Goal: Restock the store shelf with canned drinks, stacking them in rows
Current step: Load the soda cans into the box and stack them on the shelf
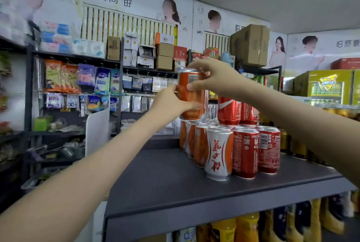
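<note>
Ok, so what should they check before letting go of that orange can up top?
1. Grip: left hand and right hand both curl round the orange can: ok.
2. Can upright: roughly, ok.
3. Its base seated on the lower orange cans: cannot tell, the join is partly hidden.
4. Lower row standing upright on the shelf: ok.
5. Clear of the stacked red cans beside it: cannot tell.

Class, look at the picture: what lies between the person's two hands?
Head view: one orange can, gripped low by the left hand and near its top by the right hand.
</note>
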Action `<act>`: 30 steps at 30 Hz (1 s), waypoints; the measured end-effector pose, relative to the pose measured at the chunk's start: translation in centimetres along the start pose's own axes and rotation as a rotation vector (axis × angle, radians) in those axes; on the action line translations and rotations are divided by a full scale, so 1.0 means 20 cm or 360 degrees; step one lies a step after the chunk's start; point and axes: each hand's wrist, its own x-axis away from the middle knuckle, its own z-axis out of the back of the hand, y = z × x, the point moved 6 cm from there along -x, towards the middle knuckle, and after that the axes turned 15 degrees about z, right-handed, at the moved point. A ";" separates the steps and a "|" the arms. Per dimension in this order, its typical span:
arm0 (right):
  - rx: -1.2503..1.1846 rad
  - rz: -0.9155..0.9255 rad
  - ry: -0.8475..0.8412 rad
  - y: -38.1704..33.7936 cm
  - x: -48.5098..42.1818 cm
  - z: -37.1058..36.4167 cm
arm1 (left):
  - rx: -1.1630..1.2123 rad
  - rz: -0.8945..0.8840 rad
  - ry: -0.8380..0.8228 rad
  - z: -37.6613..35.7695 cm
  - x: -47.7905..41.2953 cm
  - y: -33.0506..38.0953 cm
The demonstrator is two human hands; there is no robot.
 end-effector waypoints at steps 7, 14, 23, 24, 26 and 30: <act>0.0279 -0.0133 0.0073 0.18 0.05 0.07 | -0.0107 -0.0059 -0.0084 -0.21 -0.14 0.07; 0.0483 -0.0147 -0.0046 0.28 0.07 0.02 | -0.0112 0.0048 -0.0166 -0.33 -0.24 -0.01; 0.0368 -0.0143 -0.0072 0.31 0.06 -0.01 | -0.0155 0.0066 -0.0165 -0.34 -0.23 -0.06; 0.0337 -0.0139 -0.0061 0.31 0.07 -0.01 | -0.0152 0.0072 -0.0172 -0.35 -0.23 -0.06; 0.0331 -0.0129 -0.0049 0.31 0.08 0.00 | -0.0165 0.0084 -0.0195 -0.35 -0.23 -0.06; 0.0346 -0.0126 -0.0069 0.31 0.07 -0.01 | -0.0181 0.0093 -0.0268 -0.36 -0.23 -0.06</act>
